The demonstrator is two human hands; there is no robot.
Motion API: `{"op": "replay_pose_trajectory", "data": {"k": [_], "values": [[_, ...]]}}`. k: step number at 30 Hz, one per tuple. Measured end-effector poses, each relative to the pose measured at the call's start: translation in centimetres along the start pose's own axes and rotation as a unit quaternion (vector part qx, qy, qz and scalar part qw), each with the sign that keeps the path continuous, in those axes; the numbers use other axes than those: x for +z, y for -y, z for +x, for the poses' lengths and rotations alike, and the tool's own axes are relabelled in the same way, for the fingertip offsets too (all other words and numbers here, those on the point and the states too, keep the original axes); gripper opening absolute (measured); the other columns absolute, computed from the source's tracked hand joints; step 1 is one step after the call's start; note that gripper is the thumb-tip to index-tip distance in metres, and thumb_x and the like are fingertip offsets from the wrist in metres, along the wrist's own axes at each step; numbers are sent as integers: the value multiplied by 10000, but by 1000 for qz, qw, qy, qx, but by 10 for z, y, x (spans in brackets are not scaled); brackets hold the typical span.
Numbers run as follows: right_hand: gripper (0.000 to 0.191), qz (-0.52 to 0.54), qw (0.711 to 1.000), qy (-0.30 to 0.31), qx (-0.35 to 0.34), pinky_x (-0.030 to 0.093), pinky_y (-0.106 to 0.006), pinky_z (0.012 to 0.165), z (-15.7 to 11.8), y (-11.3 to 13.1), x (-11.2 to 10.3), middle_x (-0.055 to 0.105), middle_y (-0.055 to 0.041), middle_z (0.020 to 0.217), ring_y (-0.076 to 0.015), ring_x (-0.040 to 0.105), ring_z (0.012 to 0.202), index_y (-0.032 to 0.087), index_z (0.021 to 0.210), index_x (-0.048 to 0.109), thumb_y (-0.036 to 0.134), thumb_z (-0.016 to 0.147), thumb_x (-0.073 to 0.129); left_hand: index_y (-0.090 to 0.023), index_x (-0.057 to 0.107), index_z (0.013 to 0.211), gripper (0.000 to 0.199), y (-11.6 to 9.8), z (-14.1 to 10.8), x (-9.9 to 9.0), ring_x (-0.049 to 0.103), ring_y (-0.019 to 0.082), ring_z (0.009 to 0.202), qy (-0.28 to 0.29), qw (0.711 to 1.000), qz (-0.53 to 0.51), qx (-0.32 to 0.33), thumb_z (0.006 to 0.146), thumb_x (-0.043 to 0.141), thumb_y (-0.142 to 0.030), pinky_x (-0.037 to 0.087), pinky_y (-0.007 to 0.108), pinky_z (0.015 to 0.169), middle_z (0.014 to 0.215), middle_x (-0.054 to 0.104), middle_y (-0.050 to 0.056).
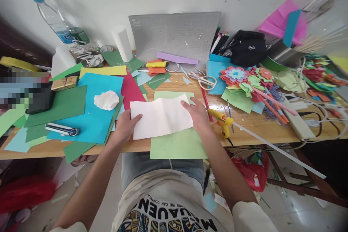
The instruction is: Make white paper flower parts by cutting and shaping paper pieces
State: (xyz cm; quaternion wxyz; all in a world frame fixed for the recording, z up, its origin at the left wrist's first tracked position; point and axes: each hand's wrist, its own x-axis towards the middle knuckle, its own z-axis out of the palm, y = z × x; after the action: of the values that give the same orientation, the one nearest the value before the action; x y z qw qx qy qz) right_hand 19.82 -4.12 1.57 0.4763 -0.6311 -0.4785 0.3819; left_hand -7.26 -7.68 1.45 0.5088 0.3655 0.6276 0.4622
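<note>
A white sheet of paper (161,117), wider than it is deep and creased down its middle, is held up by both hands. My left hand (126,125) pinches its left edge with the thumb on top. At the right edge, my right hand (198,114) grips it the same way, fingers hidden behind. Beneath lies a light green sheet (176,146), reaching past the table's front edge. Just right of my right hand is a yellow glue gun (223,121) with a long white glue stick in its back.
Coloured sheets, a crumpled white tissue (106,100) and a stapler (62,129) lie left. Scissors (207,82) and a yellow utility knife (157,64) sit behind. Paper flowers (235,77) and a power strip (297,121) are right. A grey board (174,36) leans on the wall.
</note>
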Motion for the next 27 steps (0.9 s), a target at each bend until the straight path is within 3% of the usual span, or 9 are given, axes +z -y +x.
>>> {"op": "replay_pose_trajectory", "data": {"k": [3,8,11,13,15,17,19,21,27], "values": [[472,-27,999,16,-7,546,-344,713,1,4,-1,762,-92,975,-238,705,815,164,1160,667,322,716,687,-164,707,1002,431,-6,-4,-3,721,288,880,19,999,-36,2,647,820,-380,603,402,774,966,754,117],[240,-140,988,-11,-57,467,-301,674,5,7,-4,759,-62,893,-229,666,772,175,922,719,264,754,572,-167,712,1018,455,-8,-4,-12,717,292,873,41,996,-77,-21,636,815,-391,609,399,758,940,758,110],[161,-216,974,-12,-72,409,-297,643,4,8,-5,734,-45,795,-217,624,701,187,824,704,252,758,572,-165,668,1132,514,-2,-6,-15,712,284,881,37,999,-9,4,683,775,-392,600,393,760,990,743,118],[154,-251,964,-12,-80,388,-301,639,2,7,-4,725,-41,771,-211,602,670,195,819,701,236,769,560,-177,592,1268,597,0,-14,-15,704,290,912,-17,994,96,56,724,748,-369,585,413,792,1067,719,135],[179,-273,958,-12,-87,387,-310,651,1,6,-4,729,-48,785,-217,601,672,201,856,708,226,787,546,-188,536,1345,627,-1,-25,-13,667,323,1031,-108,955,230,153,765,722,-335,541,472,897,1197,667,168],[210,-280,956,-7,-91,403,-320,677,1,5,-4,742,-60,835,-232,621,710,204,913,717,221,802,539,-177,569,1314,520,-7,-36,-7,572,364,1200,-151,888,341,269,821,669,-309,449,528,1024,1309,603,190],[228,-280,955,-3,-96,424,-332,704,1,7,-4,750,-73,883,-245,641,750,202,954,723,222,815,543,-168,633,1221,361,-18,-38,3,542,370,1229,-84,844,407,340,885,586,-292,427,529,1036,1264,630,182],[244,-285,953,-3,-101,442,-344,720,-1,13,-2,753,-82,902,-253,657,770,197,996,724,221,826,551,-192,660,1178,299,-35,-28,19,600,330,1136,34,827,430,361,930,507,-261,481,470,959,1141,688,139],[253,-270,950,46,-147,500,-351,765,0,46,2,754,-63,856,-234,699,792,204,1073,690,213,840,592,-258,500,1413,583,-94,33,76,672,184,822,271,785,381,405,847,625,-198,519,340,798,1441,535,116]]}}
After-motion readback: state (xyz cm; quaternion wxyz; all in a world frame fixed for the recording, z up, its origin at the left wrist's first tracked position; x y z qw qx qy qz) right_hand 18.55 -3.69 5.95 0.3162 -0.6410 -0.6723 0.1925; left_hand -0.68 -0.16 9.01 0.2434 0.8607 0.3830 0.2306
